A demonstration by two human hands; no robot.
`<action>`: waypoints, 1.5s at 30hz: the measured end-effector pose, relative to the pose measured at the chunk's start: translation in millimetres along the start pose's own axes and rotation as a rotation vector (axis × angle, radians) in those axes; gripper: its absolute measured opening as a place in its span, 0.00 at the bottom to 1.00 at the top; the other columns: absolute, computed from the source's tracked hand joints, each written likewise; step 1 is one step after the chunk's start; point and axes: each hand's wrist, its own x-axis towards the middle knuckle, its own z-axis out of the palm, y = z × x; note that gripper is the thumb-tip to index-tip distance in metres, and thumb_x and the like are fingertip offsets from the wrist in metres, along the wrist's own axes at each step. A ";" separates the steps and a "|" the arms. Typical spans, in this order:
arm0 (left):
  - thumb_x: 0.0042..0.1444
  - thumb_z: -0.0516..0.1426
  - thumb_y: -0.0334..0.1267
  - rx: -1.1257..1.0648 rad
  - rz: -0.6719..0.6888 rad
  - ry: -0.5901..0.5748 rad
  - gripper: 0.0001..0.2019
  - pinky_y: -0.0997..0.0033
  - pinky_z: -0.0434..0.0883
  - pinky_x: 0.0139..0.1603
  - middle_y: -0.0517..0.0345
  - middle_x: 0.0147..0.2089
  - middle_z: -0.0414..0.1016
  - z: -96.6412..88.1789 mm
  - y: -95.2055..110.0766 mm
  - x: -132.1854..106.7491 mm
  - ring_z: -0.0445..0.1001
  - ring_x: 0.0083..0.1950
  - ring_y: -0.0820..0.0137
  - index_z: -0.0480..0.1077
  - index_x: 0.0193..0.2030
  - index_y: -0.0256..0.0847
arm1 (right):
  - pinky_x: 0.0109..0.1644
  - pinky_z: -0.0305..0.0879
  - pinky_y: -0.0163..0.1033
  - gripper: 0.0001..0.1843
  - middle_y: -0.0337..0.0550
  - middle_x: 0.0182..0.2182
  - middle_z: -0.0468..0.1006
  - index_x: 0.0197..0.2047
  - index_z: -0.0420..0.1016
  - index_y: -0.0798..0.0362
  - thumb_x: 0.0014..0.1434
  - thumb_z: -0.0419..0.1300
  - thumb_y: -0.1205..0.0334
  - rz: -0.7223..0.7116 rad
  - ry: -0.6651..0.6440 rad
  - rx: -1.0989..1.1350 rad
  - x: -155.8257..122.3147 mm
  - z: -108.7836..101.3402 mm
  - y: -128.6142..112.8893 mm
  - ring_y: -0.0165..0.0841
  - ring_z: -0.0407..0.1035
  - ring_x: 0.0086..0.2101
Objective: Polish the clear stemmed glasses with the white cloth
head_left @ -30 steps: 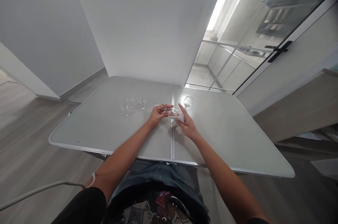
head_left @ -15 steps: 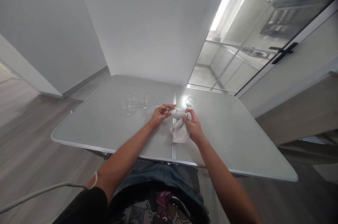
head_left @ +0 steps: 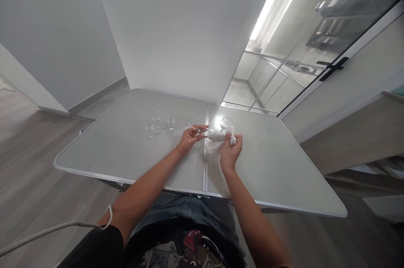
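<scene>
My left hand pinches the stem of a clear wine glass that lies sideways above the grey table. My right hand is closed round a white cloth, which is bunched against the bowl of that glass. Just behind my right hand stands another clear wine glass, upright and in bright light.
Several small clear glasses stand in a cluster on the left half of the table. A seam runs down the table's middle. A white wall is behind the table and a glass partition is to the right. A white cable crosses at lower left.
My right hand has gathered the hanging cloth up and turned round the bowl of the glass, moving a little right and away. My left hand has kept its hold on the stem.
</scene>
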 end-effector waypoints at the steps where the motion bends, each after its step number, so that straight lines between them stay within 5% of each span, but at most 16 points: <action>1: 0.50 0.71 0.41 0.015 0.004 0.009 0.20 0.51 0.78 0.55 0.42 0.60 0.76 0.4 -0.7 0.0 0.74 0.61 0.54 0.79 0.49 0.39 | 0.37 0.62 0.37 0.20 0.36 0.29 0.59 0.34 0.58 0.47 0.64 0.57 0.41 0.012 -0.035 0.038 -3.6 4.6 0.1 0.33 0.57 0.32; 7: 0.50 0.71 0.43 0.052 0.064 0.075 0.19 0.51 0.76 0.57 0.45 0.60 0.77 0.5 -2.8 0.9 0.73 0.62 0.56 0.79 0.48 0.41 | 0.34 0.58 0.34 0.15 0.33 0.29 0.61 0.36 0.60 0.48 0.62 0.62 0.50 0.059 -0.273 0.213 -17.8 11.0 -3.8 0.29 0.57 0.29; 12: 0.53 0.70 0.45 0.140 0.072 -0.029 0.20 0.58 0.73 0.59 0.41 0.58 0.78 0.4 -1.2 1.1 0.76 0.59 0.57 0.79 0.50 0.38 | 0.38 0.62 0.36 0.16 0.34 0.33 0.67 0.43 0.58 0.45 0.59 0.63 0.55 0.276 -0.620 0.488 1.1 -1.9 -4.8 0.32 0.64 0.33; 15: 0.53 0.69 0.47 0.137 0.090 -0.040 0.21 0.62 0.75 0.54 0.40 0.57 0.78 2.6 0.0 1.1 0.77 0.56 0.58 0.80 0.50 0.37 | 0.38 0.65 0.38 0.16 0.35 0.34 0.69 0.45 0.58 0.43 0.60 0.62 0.53 0.273 -0.763 0.498 11.2 -10.7 -4.0 0.34 0.67 0.34; 20: 0.52 0.69 0.49 0.063 0.033 -0.038 0.22 0.66 0.78 0.40 0.40 0.56 0.79 2.5 2.3 1.6 0.80 0.48 0.59 0.79 0.49 0.37 | 0.52 0.69 0.53 0.19 0.39 0.36 0.71 0.54 0.62 0.43 0.63 0.61 0.53 -0.186 -0.855 0.090 23.5 -22.4 3.6 0.39 0.70 0.36; 23: 0.51 0.70 0.48 0.052 0.028 -0.008 0.21 0.67 0.78 0.39 0.40 0.56 0.79 0.3 2.5 2.6 0.80 0.48 0.59 0.79 0.47 0.36 | 0.69 0.48 0.68 0.21 0.43 0.41 0.75 0.60 0.64 0.44 0.64 0.59 0.56 -0.525 -0.959 -0.161 35.5 -23.3 9.1 0.45 0.72 0.45; 26: 0.49 0.71 0.48 0.056 0.015 0.019 0.23 0.66 0.78 0.41 0.40 0.56 0.79 -1.7 1.3 3.3 0.80 0.50 0.58 0.79 0.47 0.36 | 0.73 0.33 0.73 0.22 0.42 0.41 0.77 0.61 0.66 0.44 0.64 0.57 0.58 -0.631 -0.996 -0.235 40.5 -21.0 12.9 0.46 0.73 0.45; 28: 0.49 0.71 0.49 0.074 0.011 0.008 0.23 0.65 0.77 0.43 0.41 0.56 0.79 -2.1 0.8 3.3 0.80 0.51 0.57 0.79 0.48 0.37 | 0.73 0.38 0.72 0.23 0.42 0.41 0.78 0.62 0.66 0.43 0.64 0.59 0.57 -0.525 -0.968 -0.159 36.8 -20.4 13.0 0.44 0.73 0.43; 32: 0.50 0.71 0.48 0.097 0.046 -0.038 0.22 0.60 0.75 0.53 0.41 0.56 0.79 0.8 3.1 2.5 0.79 0.54 0.56 0.80 0.48 0.37 | 0.58 0.67 0.58 0.29 0.41 0.43 0.78 0.63 0.65 0.41 0.60 0.63 0.51 -0.033 -0.885 0.175 23.9 -23.0 4.8 0.42 0.73 0.42; 37: 0.50 0.71 0.44 0.072 0.049 -0.086 0.19 0.57 0.69 0.62 0.42 0.58 0.78 5.7 7.9 1.4 0.75 0.61 0.55 0.80 0.48 0.40 | 0.52 0.71 0.49 0.34 0.40 0.47 0.79 0.68 0.60 0.39 0.61 0.63 0.50 0.381 -0.759 0.564 20.0 -20.6 -1.9 0.41 0.75 0.46; 41: 0.48 0.72 0.41 0.013 0.006 -0.101 0.18 0.55 0.68 0.64 0.43 0.58 0.79 4.8 9.3 0.8 0.73 0.63 0.54 0.81 0.46 0.40 | 0.56 0.70 0.52 0.26 0.44 0.54 0.77 0.63 0.66 0.42 0.63 0.60 0.50 0.453 -0.687 0.666 14.7 -15.4 3.9 0.41 0.74 0.52; 45: 0.48 0.72 0.45 0.041 0.019 -0.087 0.21 0.57 0.70 0.60 0.42 0.57 0.79 2.2 8.4 2.0 0.76 0.59 0.54 0.81 0.47 0.39 | 0.52 0.72 0.51 0.26 0.43 0.51 0.77 0.63 0.64 0.42 0.63 0.59 0.50 0.287 -0.730 0.516 7.1 -19.7 7.2 0.42 0.74 0.47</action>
